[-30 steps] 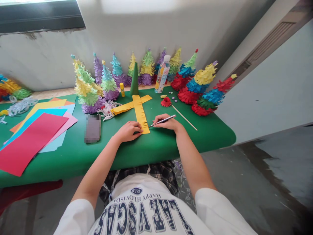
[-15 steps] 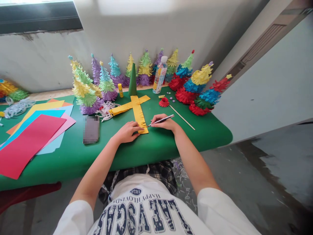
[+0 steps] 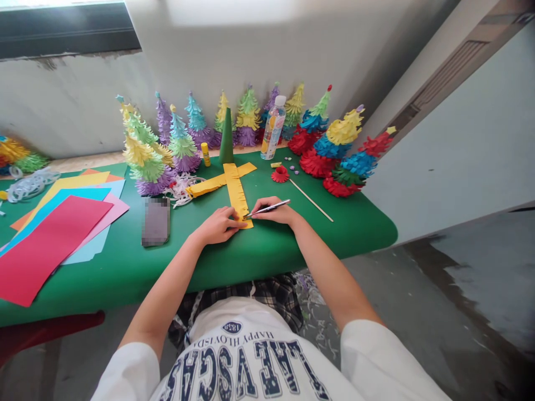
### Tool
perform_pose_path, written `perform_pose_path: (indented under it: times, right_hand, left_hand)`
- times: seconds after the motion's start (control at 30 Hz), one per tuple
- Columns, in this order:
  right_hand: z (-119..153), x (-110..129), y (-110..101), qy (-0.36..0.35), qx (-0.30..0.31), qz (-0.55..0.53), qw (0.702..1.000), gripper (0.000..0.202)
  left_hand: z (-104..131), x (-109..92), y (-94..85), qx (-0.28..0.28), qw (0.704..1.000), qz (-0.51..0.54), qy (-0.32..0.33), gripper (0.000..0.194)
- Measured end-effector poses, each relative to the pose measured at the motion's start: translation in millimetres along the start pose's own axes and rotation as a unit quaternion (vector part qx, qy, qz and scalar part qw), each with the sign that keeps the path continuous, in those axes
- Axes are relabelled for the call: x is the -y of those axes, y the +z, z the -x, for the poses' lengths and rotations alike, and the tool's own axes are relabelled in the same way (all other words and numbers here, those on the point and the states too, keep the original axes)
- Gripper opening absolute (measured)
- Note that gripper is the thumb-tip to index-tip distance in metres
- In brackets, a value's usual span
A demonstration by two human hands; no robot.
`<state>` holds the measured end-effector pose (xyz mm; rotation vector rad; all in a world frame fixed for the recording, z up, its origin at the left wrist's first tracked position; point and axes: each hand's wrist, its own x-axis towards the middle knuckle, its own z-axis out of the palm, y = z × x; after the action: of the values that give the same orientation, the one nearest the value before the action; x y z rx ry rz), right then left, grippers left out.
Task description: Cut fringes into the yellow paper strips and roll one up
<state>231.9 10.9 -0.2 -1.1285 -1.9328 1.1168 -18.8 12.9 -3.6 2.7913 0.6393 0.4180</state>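
Note:
A yellow paper strip with a fringed edge lies lengthwise on the green table, its near end under the fingers of my left hand. Those fingers are bent, with thumb and index finger holding the strip down. My right hand is closed around a slim silver pen, whose tip touches the strip's fringe near the left fingertips. Crossing beneath is a second yellow fringed strip. Beyond the strips stands a green paper cone, with a yellow glue stick to its left.
Several fringed paper trees line the back, beside a bottle. A phone and coloured sheets lie left on the green table. Right are a red fringed ring and a thin stick.
My right hand has shifted a little left with the pen, bringing its tip further onto the yellow strip. My left hand stays in nearly the same place.

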Motion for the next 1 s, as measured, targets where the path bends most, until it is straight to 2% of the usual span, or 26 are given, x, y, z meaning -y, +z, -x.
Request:
perform_pose_path:
  times: [0.23,0.47,0.67,1.0]
  right_hand:
    - [-1.5,1.2,4.0,-0.003,-0.001,-0.018,1.0,0.026]
    - [0.5,5.1,1.1,0.014,-0.04,-0.07,0.997,0.027]
    - [-0.8,0.9,2.9,0.014,-0.001,-0.055,0.998,0.025]
    - [-1.0,4.3,5.0,0.012,0.032,-0.03,0.999,0.024]
  left_hand:
    - [0.1,-0.2,-0.1,-0.003,1.0,-0.002,0.0,0.032]
    - [0.9,3.2,2.7,-0.025,1.0,0.001,-0.004,0.024]
    - [1.7,6.8,4.1,-0.047,0.998,0.03,0.007,0.019]
    - [0.3,7.7,-0.1,-0.059,0.991,0.123,-0.019,0.008]
